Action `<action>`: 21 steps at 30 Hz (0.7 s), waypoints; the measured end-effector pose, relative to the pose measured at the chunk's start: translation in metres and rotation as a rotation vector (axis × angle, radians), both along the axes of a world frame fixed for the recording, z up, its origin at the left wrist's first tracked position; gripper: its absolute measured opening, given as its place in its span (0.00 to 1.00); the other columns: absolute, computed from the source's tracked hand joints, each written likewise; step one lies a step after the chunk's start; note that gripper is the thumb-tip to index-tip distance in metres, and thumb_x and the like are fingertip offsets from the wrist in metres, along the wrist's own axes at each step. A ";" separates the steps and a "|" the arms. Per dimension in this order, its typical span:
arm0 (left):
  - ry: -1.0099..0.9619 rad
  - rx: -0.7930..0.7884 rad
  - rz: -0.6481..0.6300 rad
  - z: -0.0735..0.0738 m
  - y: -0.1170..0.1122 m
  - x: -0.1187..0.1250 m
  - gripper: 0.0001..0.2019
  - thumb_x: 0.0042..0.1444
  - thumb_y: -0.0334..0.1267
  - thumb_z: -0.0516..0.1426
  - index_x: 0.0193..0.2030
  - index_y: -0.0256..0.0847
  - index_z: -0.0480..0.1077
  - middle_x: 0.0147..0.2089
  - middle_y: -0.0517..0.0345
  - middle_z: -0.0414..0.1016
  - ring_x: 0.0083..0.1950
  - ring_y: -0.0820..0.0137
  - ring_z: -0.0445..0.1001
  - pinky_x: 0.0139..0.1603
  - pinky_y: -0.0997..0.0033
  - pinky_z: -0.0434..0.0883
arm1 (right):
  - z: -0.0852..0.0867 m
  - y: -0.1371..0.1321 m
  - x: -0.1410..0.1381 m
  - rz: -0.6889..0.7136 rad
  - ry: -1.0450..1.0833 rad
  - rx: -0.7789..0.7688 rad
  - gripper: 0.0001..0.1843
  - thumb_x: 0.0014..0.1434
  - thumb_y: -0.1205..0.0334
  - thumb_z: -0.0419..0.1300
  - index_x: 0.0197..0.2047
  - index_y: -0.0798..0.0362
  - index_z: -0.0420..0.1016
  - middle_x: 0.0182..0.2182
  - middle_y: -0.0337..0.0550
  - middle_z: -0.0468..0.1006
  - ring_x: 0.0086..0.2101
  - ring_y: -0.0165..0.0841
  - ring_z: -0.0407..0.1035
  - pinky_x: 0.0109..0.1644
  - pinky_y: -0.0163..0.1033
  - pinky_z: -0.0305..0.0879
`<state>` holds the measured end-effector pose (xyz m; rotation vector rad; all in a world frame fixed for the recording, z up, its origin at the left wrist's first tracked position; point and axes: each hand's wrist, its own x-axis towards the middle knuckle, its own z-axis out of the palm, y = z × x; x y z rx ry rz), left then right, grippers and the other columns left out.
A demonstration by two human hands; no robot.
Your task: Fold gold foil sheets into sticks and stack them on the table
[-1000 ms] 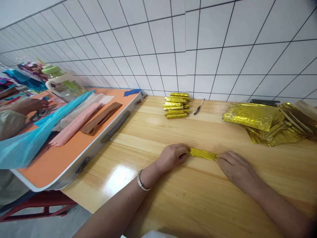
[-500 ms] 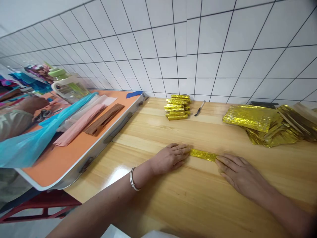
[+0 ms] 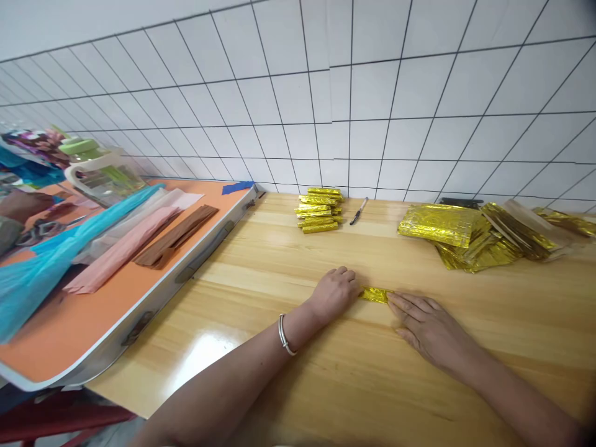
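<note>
Head view: both hands press a folded gold foil strip (image 3: 375, 294) flat on the wooden table (image 3: 326, 372); the left hand (image 3: 336, 292), fingers curled, bears down on the strip's left end, the right hand (image 3: 428, 326), fingers extended and flat, covers its right end, neither gripping it; only a short middle stretch shows between them; the springy foil could unfold or skid on the glossy wood should pressure turn uneven.
</note>
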<state>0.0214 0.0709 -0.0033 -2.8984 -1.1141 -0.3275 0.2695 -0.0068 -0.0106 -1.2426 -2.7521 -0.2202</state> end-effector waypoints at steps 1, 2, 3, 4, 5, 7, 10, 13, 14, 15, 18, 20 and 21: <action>0.000 0.005 0.006 0.000 0.000 0.000 0.11 0.63 0.38 0.49 0.32 0.39 0.68 0.34 0.54 0.68 0.39 0.66 0.65 0.39 0.66 0.65 | 0.000 -0.001 0.000 -0.005 -0.003 -0.003 0.25 0.62 0.58 0.51 0.62 0.56 0.60 0.60 0.47 0.63 0.58 0.41 0.56 0.56 0.50 0.59; 0.003 0.012 -0.003 0.001 0.000 0.000 0.09 0.63 0.37 0.49 0.35 0.39 0.68 0.37 0.53 0.68 0.40 0.66 0.66 0.40 0.66 0.66 | 0.001 -0.001 0.000 -0.011 -0.002 -0.007 0.25 0.62 0.58 0.51 0.62 0.56 0.60 0.60 0.47 0.63 0.58 0.41 0.56 0.57 0.50 0.59; 0.009 0.017 -0.034 0.003 0.000 0.000 0.08 0.63 0.36 0.49 0.38 0.38 0.68 0.40 0.53 0.68 0.41 0.66 0.66 0.42 0.66 0.66 | 0.001 -0.002 -0.001 -0.018 0.001 -0.011 0.26 0.62 0.58 0.51 0.62 0.56 0.60 0.60 0.47 0.62 0.58 0.41 0.57 0.56 0.50 0.59; 0.018 0.018 -0.089 0.005 0.000 0.000 0.08 0.63 0.35 0.49 0.42 0.39 0.67 0.44 0.52 0.68 0.42 0.66 0.66 0.43 0.66 0.66 | 0.001 -0.002 -0.001 -0.023 0.006 -0.015 0.26 0.62 0.57 0.51 0.62 0.56 0.60 0.60 0.46 0.62 0.58 0.41 0.57 0.56 0.50 0.60; 0.026 0.014 -0.162 0.007 0.000 0.000 0.08 0.63 0.35 0.48 0.45 0.39 0.67 0.47 0.52 0.68 0.44 0.67 0.66 0.45 0.66 0.66 | 0.002 -0.002 -0.001 -0.028 0.012 -0.018 0.26 0.62 0.57 0.51 0.62 0.56 0.60 0.60 0.46 0.62 0.57 0.40 0.57 0.56 0.50 0.60; 0.027 -0.015 -0.304 0.009 0.001 -0.001 0.11 0.63 0.33 0.47 0.50 0.41 0.65 0.50 0.51 0.68 0.47 0.67 0.67 0.49 0.66 0.66 | 0.002 -0.003 -0.001 -0.036 0.022 -0.023 0.26 0.62 0.57 0.51 0.62 0.55 0.60 0.60 0.46 0.63 0.57 0.40 0.58 0.56 0.49 0.60; -0.043 -0.102 -0.360 0.009 -0.001 -0.005 0.16 0.63 0.31 0.46 0.56 0.40 0.62 0.53 0.50 0.68 0.52 0.67 0.66 0.54 0.66 0.65 | 0.001 -0.005 -0.002 -0.049 0.031 -0.025 0.25 0.63 0.58 0.50 0.62 0.55 0.59 0.61 0.46 0.61 0.58 0.39 0.57 0.56 0.49 0.60; -0.136 -0.202 -0.321 0.005 -0.011 -0.014 0.21 0.62 0.33 0.48 0.62 0.40 0.57 0.60 0.50 0.64 0.60 0.66 0.62 0.61 0.64 0.60 | 0.000 -0.008 -0.005 -0.063 0.050 -0.035 0.26 0.63 0.58 0.50 0.63 0.54 0.57 0.61 0.47 0.60 0.59 0.39 0.56 0.57 0.49 0.59; -0.155 -0.218 -0.294 0.004 -0.015 -0.017 0.23 0.61 0.36 0.49 0.63 0.39 0.54 0.63 0.49 0.60 0.63 0.64 0.59 0.63 0.62 0.59 | 0.001 -0.009 -0.006 -0.069 0.057 -0.038 0.27 0.63 0.58 0.50 0.63 0.54 0.57 0.61 0.48 0.61 0.59 0.39 0.55 0.58 0.49 0.59; -0.156 -0.237 -0.282 0.004 -0.019 -0.019 0.26 0.61 0.41 0.50 0.65 0.38 0.52 0.65 0.47 0.56 0.65 0.62 0.56 0.64 0.60 0.57 | 0.002 -0.011 -0.008 -0.078 0.061 -0.039 0.27 0.62 0.58 0.51 0.63 0.55 0.57 0.61 0.49 0.61 0.60 0.39 0.55 0.58 0.49 0.58; -0.142 -0.262 -0.282 0.006 -0.028 -0.023 0.34 0.58 0.51 0.51 0.66 0.35 0.49 0.68 0.43 0.50 0.68 0.58 0.50 0.66 0.56 0.54 | 0.010 -0.011 -0.019 -0.135 0.065 -0.039 0.25 0.62 0.58 0.50 0.61 0.60 0.62 0.60 0.52 0.62 0.61 0.41 0.52 0.60 0.49 0.56; -0.135 -0.263 -0.276 0.007 -0.031 -0.023 0.35 0.58 0.54 0.50 0.66 0.35 0.49 0.68 0.42 0.50 0.68 0.57 0.48 0.66 0.55 0.53 | 0.015 -0.008 -0.032 -0.180 0.079 -0.042 0.25 0.63 0.57 0.49 0.59 0.62 0.64 0.60 0.53 0.62 0.61 0.41 0.51 0.62 0.49 0.54; -0.137 -0.259 -0.269 0.006 -0.032 -0.022 0.35 0.58 0.54 0.50 0.66 0.35 0.48 0.67 0.42 0.50 0.69 0.57 0.48 0.66 0.55 0.53 | 0.017 -0.006 -0.040 -0.194 0.093 -0.045 0.25 0.63 0.57 0.49 0.59 0.62 0.64 0.60 0.54 0.61 0.61 0.41 0.51 0.62 0.48 0.53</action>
